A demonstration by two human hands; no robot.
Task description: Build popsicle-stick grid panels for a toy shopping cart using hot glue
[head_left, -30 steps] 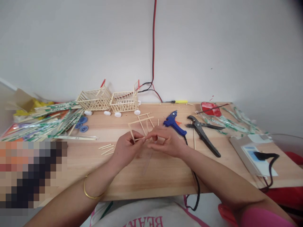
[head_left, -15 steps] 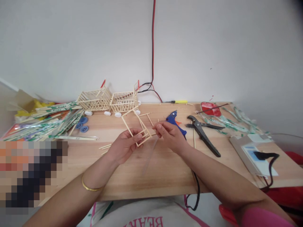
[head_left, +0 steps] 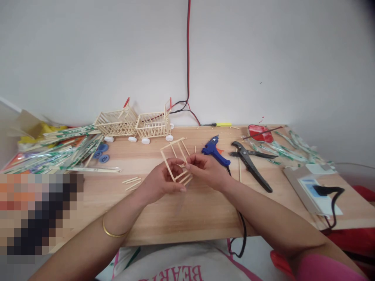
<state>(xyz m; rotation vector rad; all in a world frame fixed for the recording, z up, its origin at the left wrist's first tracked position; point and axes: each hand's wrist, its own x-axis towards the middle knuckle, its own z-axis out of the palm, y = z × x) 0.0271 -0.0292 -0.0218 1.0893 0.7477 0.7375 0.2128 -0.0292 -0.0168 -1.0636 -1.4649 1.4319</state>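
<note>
A small open frame of thin wooden sticks (head_left: 168, 166) is held up above the table between both hands. My left hand (head_left: 156, 180) grips its lower left part, fingers curled behind the sticks and thumb stretched along the near side. On the opposite side, my right hand (head_left: 207, 170) pinches the frame's edge between thumb and fingers; the exact spot is partly hidden by the fingertips. Several short cut sticks (head_left: 133, 182) lie on the table left of the frame. A blue glue gun (head_left: 216, 151) rests just beyond my right hand.
Two stick carts with white wheels, a larger one (head_left: 115, 123) and a smaller one (head_left: 153, 125), stand near the wall. Black cutters (head_left: 252, 168) and a white box (head_left: 310, 191) are to the right. Wrapped sticks (head_left: 73, 150) and blue wheels (head_left: 103, 159) sit left.
The frame has been turned in my left hand, whose thumb has shifted down off its top. My right hand has come left and now takes hold of the frame's edge.
</note>
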